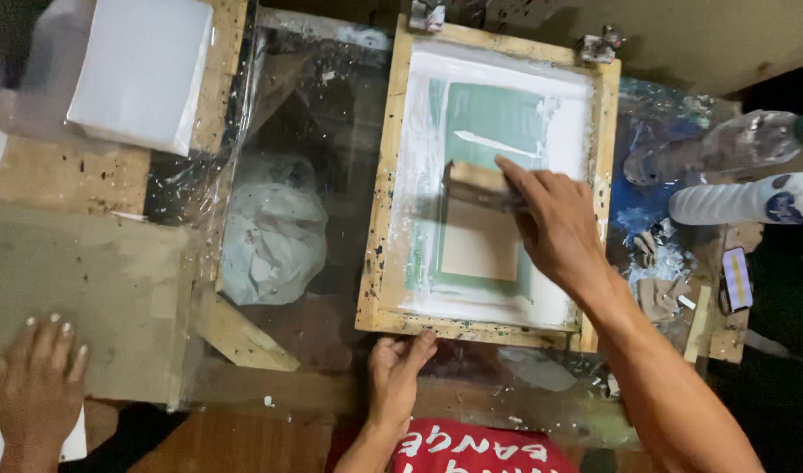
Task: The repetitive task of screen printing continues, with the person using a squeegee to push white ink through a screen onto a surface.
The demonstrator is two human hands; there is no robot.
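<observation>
Glass-topped bench [314,131]: right grip [555,223] clasps squeegee [476,186].

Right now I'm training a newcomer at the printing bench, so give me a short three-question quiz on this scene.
1. True or false: the right hand presses a wooden squeegee block onto the mesh inside the wooden-framed printing screen.
2. Where does the left hand rest?
A. on the frame's near edge
B. on the stack of white sheets
C. on the crumpled white plastic bag
3. Fill in: the third hand, at lower left, belongs to ___ person.

Key: 1 true; 2 A; 3 another.
</observation>
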